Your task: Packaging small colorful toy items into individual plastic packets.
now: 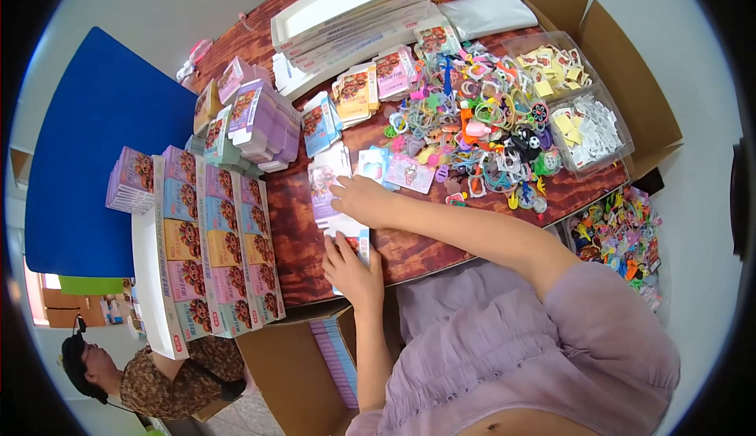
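My left hand [354, 273] is wrapped around a small blue-and-white carton [363, 245] near the table's front edge. Just beyond it, my right hand [363, 200] has its curled fingertips on a flat purple-and-white carton [321, 188], which lies on other flat cartons; the thumb is partly hidden. A pink printed card [409, 173] and a light-blue card [373, 164] rest on the table beyond my right wrist. To the right of these spreads a heap of colourful small plastic trinkets and bands [472, 113].
Stacks of blue flat cartons [321, 125] and yellow ones [356, 94] stand farther back. Filled display trays [185, 239] and piled purple boxes [264, 125] are on the left. Clear tubs [626, 150] of small pieces sit at right. An open cardboard box [276, 365] stands below; a co-worker [173, 377] sits lower left.
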Demonstrator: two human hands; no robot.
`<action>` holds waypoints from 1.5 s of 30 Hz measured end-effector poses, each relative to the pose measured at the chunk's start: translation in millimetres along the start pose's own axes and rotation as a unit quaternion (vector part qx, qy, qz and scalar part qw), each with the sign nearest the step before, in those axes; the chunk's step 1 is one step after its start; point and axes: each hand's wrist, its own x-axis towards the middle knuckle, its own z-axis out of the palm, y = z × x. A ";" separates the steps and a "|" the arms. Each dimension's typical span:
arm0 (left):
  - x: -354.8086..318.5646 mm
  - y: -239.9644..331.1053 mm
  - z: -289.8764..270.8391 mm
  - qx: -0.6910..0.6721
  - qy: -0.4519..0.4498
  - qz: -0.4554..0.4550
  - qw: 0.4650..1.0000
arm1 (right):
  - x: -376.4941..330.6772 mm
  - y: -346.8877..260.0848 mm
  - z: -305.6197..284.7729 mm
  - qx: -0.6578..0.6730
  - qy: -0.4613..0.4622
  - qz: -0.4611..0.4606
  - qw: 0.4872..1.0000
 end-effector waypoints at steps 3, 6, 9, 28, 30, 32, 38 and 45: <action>16.8 -3.9 2.4 -0.004 -0.007 -0.007 1.000 | 3.7 11.1 14.4 -0.005 0.118 -0.024 0.993; 17.9 -9.2 -1.1 -0.020 -0.015 -0.005 1.000 | -0.9 20.3 22.2 0.031 0.190 -0.048 0.980; 9.8 -17.4 -8.5 -0.076 -0.046 0.010 0.996 | -15.4 8.6 11.6 0.000 0.268 -0.022 0.963; 14.6 27.9 -22.4 -0.764 -0.466 -0.168 0.415 | -153.2 -9.5 -81.8 0.722 0.011 0.256 0.643; 16.3 51.2 -29.7 -0.778 -0.471 -0.181 0.375 | -155.9 -19.2 -88.5 0.459 0.224 0.281 0.813; 13.9 63.6 -28.1 -0.791 -0.475 -0.193 0.333 | -162.7 -16.6 -97.0 0.403 0.227 0.293 0.837; 1.1 61.6 -12.1 -0.660 -0.398 -0.128 0.625 | -179.1 -21.9 -96.1 0.337 0.106 0.131 0.927; -10.1 71.3 -2.6 -0.774 -0.332 -0.146 0.519 | -176.2 -31.9 -97.5 0.568 0.276 0.191 0.751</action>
